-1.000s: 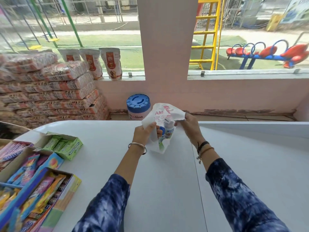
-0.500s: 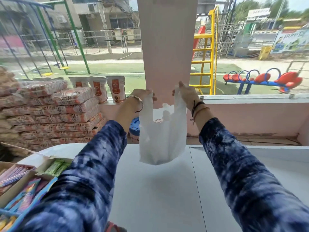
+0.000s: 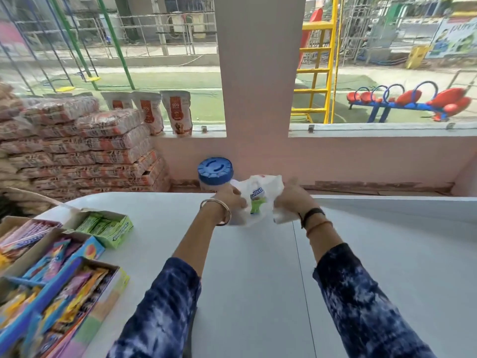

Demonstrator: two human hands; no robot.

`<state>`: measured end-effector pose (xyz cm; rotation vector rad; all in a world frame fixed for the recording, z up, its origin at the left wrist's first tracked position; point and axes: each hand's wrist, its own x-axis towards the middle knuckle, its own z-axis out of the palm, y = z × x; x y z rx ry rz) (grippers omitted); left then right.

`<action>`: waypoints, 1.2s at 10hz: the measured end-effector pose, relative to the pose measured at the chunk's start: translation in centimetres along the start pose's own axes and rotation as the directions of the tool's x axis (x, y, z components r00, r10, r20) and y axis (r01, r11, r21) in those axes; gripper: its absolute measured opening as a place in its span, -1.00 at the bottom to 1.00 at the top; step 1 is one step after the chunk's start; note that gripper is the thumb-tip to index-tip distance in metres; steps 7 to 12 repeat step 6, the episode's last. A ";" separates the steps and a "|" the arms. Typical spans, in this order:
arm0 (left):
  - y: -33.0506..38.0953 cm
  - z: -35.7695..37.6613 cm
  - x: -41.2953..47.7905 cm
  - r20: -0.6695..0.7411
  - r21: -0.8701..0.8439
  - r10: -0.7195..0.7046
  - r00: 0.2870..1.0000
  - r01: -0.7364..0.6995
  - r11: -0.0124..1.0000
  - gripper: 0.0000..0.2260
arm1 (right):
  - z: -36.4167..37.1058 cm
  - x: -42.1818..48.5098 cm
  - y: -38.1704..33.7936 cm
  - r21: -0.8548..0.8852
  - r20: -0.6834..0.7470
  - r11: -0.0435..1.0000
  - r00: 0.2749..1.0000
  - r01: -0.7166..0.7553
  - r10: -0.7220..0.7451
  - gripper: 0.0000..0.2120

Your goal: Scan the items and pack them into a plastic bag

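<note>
A thin white plastic bag (image 3: 268, 186) rests on the far part of the white table (image 3: 247, 280). Through the film I see a small item with a blue-lettered label and a green lower part (image 3: 256, 202). My left hand (image 3: 229, 198) grips the bag's left side. My right hand (image 3: 290, 200) grips its right side, fingers bunched in the plastic. Both arms reach forward in dark blue patterned sleeves, pushed up at the forearms.
A white jar with a blue lid (image 3: 215, 173) stands just behind the bag. Open boxes of green gum (image 3: 107, 224) and colourful sweets (image 3: 59, 288) line the table's left side. Stacked packaged goods (image 3: 85, 151) and dog-food pouches (image 3: 176, 112) sit at the back left.
Half a second ago both hands held the bag up high in the air. Now they have brought it back down onto the table, still gripping its two sides.
</note>
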<state>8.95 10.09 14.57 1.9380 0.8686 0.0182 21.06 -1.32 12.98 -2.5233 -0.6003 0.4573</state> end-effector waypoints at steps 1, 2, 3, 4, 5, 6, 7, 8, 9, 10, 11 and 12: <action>-3.2 3.4 -1.9 0.156 0.235 -0.110 0.982 0.072 0.969 -0.67 | 4.1 -3.3 2.7 -0.218 0.232 0.976 0.973 0.031 0.021 -0.69; -7.2 7.1 -3.9 0.241 0.471 -0.191 0.952 0.058 0.880 -0.68 | 7.9 -5.5 5.1 -0.303 0.376 0.953 0.918 -0.008 0.127 -0.70; -9.1 8.3 -4.8 0.204 0.477 -0.253 0.946 0.130 0.869 -0.68 | 9.5 -7.0 6.6 -0.312 0.400 0.950 0.902 -0.030 0.160 -0.67; -9.7 8.1 -4.6 0.191 0.518 -0.263 0.946 0.131 0.846 -0.63 | 8.8 -7.2 6.6 -0.301 0.422 0.953 0.892 -0.033 0.164 -0.52; -7.5 6.1 -3.8 0.073 0.559 -0.190 0.979 0.118 0.820 -0.55 | 4.9 -6.6 4.4 -0.267 0.338 0.963 0.939 0.024 0.070 -0.40; -3.3 3.2 -2.8 -0.168 0.527 0.032 0.985 0.062 0.847 -0.59 | 0.6 -5.9 0.8 -0.153 0.153 0.967 0.972 0.202 -0.178 -0.38; -3.3 3.2 -2.8 -0.168 0.527 0.032 0.985 0.062 0.847 -0.59 | 0.6 -5.9 0.8 -0.153 0.153 0.967 0.972 0.202 -0.178 -0.38; -3.3 3.2 -2.8 -0.168 0.527 0.032 0.985 0.062 0.847 -0.59 | 0.6 -5.9 0.8 -0.153 0.153 0.967 0.972 0.202 -0.178 -0.38; -3.3 3.2 -2.8 -0.168 0.527 0.032 0.985 0.062 0.847 -0.59 | 0.6 -5.9 0.8 -0.153 0.153 0.967 0.972 0.202 -0.178 -0.38; -3.3 3.2 -2.8 -0.168 0.527 0.032 0.985 0.062 0.847 -0.59 | 0.6 -5.9 0.8 -0.153 0.153 0.967 0.972 0.202 -0.178 -0.38; -3.3 3.2 -2.8 -0.168 0.527 0.032 0.985 0.062 0.847 -0.59 | 0.6 -5.9 0.8 -0.153 0.153 0.967 0.972 0.202 -0.178 -0.38; -3.3 3.2 -2.8 -0.168 0.527 0.032 0.985 0.062 0.847 -0.59 | 0.6 -5.9 0.8 -0.153 0.153 0.967 0.972 0.202 -0.178 -0.38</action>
